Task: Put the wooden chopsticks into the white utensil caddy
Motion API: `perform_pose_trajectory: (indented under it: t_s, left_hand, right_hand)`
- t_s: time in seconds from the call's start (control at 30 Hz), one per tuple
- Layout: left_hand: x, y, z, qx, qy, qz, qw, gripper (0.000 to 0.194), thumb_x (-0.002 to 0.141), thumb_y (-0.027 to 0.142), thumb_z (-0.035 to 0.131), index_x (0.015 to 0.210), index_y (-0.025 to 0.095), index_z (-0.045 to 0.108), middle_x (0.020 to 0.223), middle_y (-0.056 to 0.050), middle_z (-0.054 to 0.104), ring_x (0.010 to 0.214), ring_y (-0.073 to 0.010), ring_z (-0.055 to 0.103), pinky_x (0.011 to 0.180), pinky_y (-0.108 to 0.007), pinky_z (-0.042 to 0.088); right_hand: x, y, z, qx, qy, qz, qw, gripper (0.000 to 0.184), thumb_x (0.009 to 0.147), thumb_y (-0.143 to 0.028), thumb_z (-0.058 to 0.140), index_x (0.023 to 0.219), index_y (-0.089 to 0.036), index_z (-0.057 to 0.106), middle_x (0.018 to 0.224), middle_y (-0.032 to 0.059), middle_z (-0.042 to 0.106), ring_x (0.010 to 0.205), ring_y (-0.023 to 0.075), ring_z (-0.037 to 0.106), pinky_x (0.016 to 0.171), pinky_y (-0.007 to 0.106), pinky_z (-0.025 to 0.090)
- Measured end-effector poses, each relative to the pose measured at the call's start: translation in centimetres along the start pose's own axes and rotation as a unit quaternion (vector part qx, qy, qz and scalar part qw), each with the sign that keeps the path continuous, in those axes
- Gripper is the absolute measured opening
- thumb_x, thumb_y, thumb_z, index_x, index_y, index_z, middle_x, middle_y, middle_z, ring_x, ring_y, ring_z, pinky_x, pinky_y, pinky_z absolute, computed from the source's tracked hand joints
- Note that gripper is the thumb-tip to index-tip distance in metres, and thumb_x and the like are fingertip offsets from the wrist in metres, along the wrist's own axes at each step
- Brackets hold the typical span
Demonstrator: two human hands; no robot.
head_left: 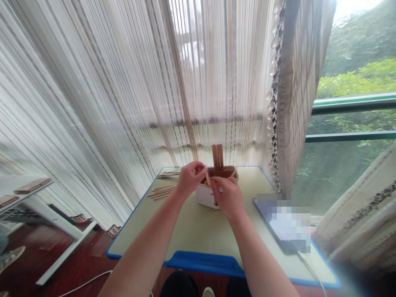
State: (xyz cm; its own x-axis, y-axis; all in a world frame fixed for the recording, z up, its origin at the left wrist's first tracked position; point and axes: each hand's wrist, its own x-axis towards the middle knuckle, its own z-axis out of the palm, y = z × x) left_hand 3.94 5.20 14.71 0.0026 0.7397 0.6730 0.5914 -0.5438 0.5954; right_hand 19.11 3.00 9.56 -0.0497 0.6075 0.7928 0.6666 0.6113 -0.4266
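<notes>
A white holder with a wooden rim [206,197] stands at the far middle of a small green table [198,231]. Several wooden chopsticks [217,156] stand upright in its back compartment. My left hand [189,179] is closed in a pinch on the top of a thin wooden chopstick [208,178] just above the holder's front. My right hand [227,197] is closed beside it, fingers round the same chopstick lower down, over the holder's front edge.
More loose chopsticks [162,192] lie on the table left of the holder, others [168,172] at the far left corner. A tablet [286,225] with a cable lies at the right. Sheer curtains hang close behind. A white folding table [46,214] stands at the left.
</notes>
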Motion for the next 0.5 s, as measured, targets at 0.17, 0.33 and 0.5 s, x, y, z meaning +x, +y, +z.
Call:
perform_pose_trajectory:
  t_s: [0.17, 0.33, 0.5]
  left_hand:
    - [-0.7, -0.9, 0.1, -0.011, 0.027, -0.063, 0.998, 0.017, 0.073, 0.032, 0.057, 0.072, 0.016, 0.062, 0.064, 0.000, 0.061, 0.057, -0.0103, 0.053, 0.055, -0.022, 0.042]
    - [-0.8, -1.6, 0.6, -0.015, 0.025, -0.099, 0.995, 0.020, 0.074, 0.035, 0.058, 0.074, 0.016, 0.062, 0.066, -0.001, 0.063, 0.058, -0.0115, 0.056, 0.055, -0.023, 0.044]
    - [-0.7, -1.5, 0.5, 0.035, -0.006, -0.049, 0.998, 0.016, 0.074, 0.032, 0.058, 0.072, 0.016, 0.061, 0.061, 0.001, 0.060, 0.055, -0.0099, 0.052, 0.054, -0.022, 0.041]
  right_hand:
    - [0.1, 0.8, -0.3, -0.043, 0.225, 0.114, 0.967, 0.031, 0.079, -0.027, 0.050, 0.108, -0.014, 0.052, 0.096, 0.0120, 0.059, 0.088, 0.0249, 0.052, 0.080, 0.040, 0.042]
    - [0.3, 1.8, 1.0, -0.053, 0.119, 0.165, 0.978, 0.032, 0.077, -0.025, 0.049, 0.106, -0.014, 0.057, 0.095, 0.0115, 0.062, 0.086, 0.0260, 0.049, 0.079, 0.040, 0.038]
    - [0.2, 1.8, 1.5, -0.054, 0.074, 0.174, 0.980, 0.022, 0.078, -0.028, 0.051, 0.092, -0.019, 0.066, 0.086, 0.0082, 0.067, 0.083, 0.0248, 0.045, 0.079, 0.040, 0.034]
